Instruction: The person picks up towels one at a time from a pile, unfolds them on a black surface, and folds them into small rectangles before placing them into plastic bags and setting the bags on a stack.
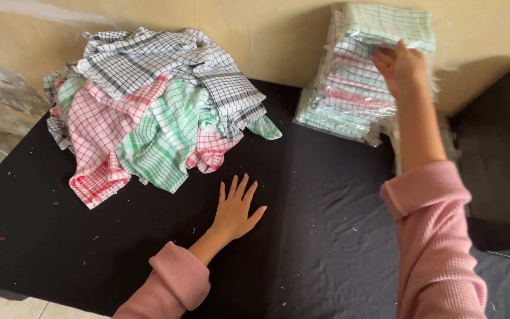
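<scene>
- The left hand (238, 208) lies flat on the black cloth-covered table (326, 236), palm down, fingers spread and pointing toward the far edge; it holds nothing.
- It rests near the middle of the table, a little closer to the near edge, with bare black cloth all round it.
- The nearest thing to it is the heap of loose checked cloths (154, 112), which sits just beyond and to the left, apart from the fingertips.
- That heap fills the far left corner of the table, against the yellowish wall (267, 35): black-and-white checks on top, red-and-white and green-and-white checks spilling down the front.
- The right hand (401, 66) is raised at the far right side, fingers curled over the top of the stack of folded cloths in clear plastic bags (355, 82).
- Its fingertips press on the upper packets; whether they pinch one packet or only rest on it cannot be told.
- The stack stands at the far edge, right of the heap and well apart from it, leaning back against the wall; the packets show green and pink checks.
- Both forearms wear pink knitted sleeves (435, 236).
- A dark block (500, 159) sits at the right edge, beside the stack.
- Pale lint flecks dot the black cloth.
</scene>
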